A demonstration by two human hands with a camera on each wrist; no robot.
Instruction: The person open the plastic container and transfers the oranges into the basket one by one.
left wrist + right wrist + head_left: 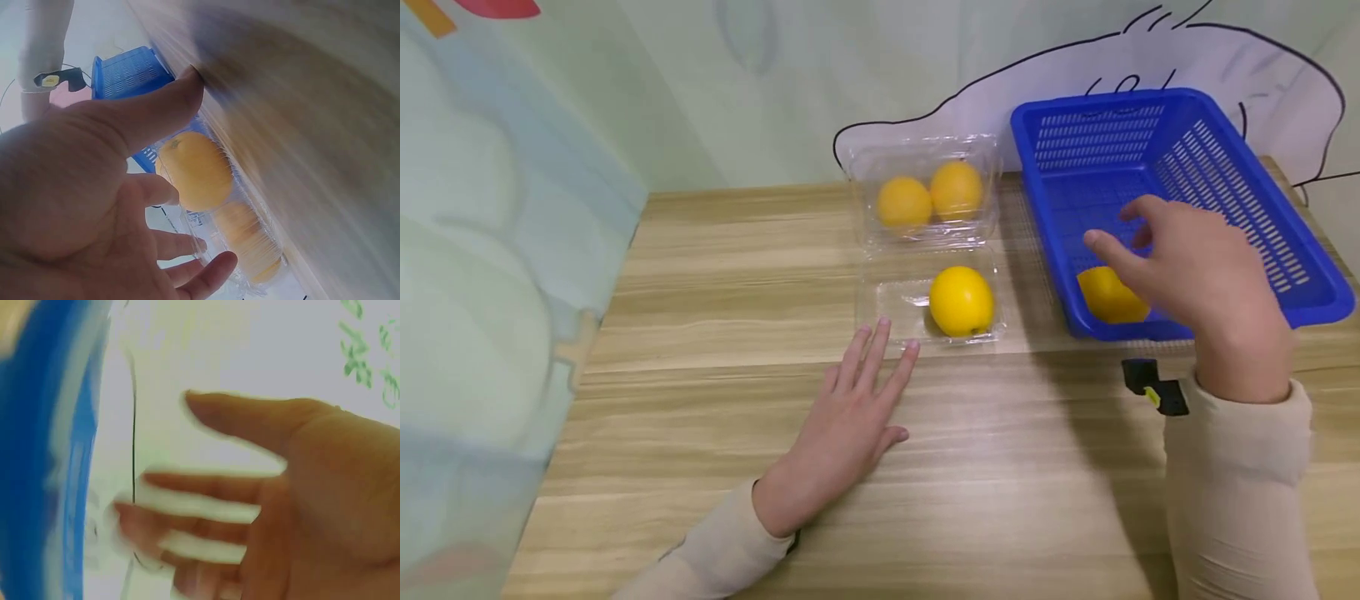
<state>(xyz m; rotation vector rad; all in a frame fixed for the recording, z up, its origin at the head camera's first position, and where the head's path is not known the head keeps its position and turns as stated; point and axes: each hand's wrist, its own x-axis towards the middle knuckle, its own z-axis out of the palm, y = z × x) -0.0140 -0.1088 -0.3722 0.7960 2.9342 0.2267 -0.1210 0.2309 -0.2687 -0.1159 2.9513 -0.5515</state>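
Right hand, fingers parted, overhangs blue basket containing fruit; left of basket, spread left hand is beside tray bearing yellow fruit.

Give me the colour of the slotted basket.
Blue; the basket shows best in the head view.

An indoor corner, its decor suited to a children's playroom or classroom, though which cannot be told: a wood-grain worktop meets pastel mural walls bearing a black-outlined cartoon shape and green lettering.
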